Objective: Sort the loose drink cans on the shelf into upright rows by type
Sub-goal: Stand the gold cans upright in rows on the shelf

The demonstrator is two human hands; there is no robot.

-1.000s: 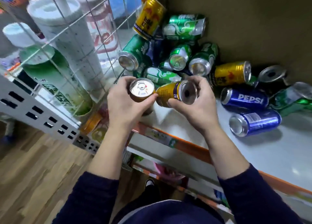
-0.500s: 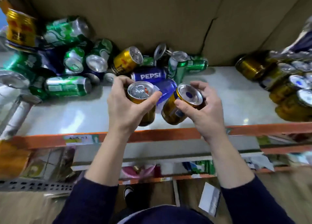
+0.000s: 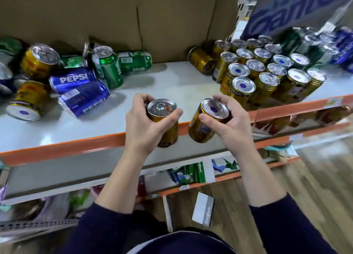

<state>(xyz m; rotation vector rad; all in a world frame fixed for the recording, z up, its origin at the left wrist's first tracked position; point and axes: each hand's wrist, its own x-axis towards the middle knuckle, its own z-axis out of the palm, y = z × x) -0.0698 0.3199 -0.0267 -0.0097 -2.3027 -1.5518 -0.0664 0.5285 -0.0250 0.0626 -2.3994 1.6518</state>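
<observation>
Gripping smooth gold metal cylinders: left hand (image 3: 145, 125) holds tab-up can (image 3: 162, 109), right hand (image 3: 229, 120) holds tilted base-up can (image 3: 201, 130), both over shelf (image 3: 172, 85) near edge; upright gold rows (image 3: 267, 76) right.

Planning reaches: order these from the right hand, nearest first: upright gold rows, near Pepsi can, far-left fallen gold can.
From the right hand:
1. upright gold rows, just behind, on the right
2. near Pepsi can, left of centre
3. far-left fallen gold can, at the left edge

White shelf (image 3: 168, 85): toppled mixed cans (image 3: 80, 81) left, upright gold cans (image 3: 267, 72) right.
</observation>
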